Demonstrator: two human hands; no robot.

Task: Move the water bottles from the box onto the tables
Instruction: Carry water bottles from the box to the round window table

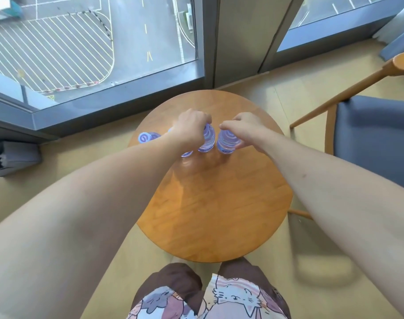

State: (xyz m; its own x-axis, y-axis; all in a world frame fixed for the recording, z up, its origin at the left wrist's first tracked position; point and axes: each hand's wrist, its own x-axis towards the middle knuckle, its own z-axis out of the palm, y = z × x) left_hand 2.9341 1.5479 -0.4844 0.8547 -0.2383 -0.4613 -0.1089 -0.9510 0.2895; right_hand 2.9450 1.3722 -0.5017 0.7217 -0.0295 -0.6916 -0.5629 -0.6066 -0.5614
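Clear bottles (206, 139) with purple swirls, orange wood-grain table (215, 203), blue-grey chair seat (376, 139)

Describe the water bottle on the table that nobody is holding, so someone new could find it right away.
Start at the round wooden table by the window. Along its far edge stands a row of clear bottles with purple labels. The one you want is the leftmost bottle: both hands grip other bottles to its right, while this one stands free, purple cap fully showing.
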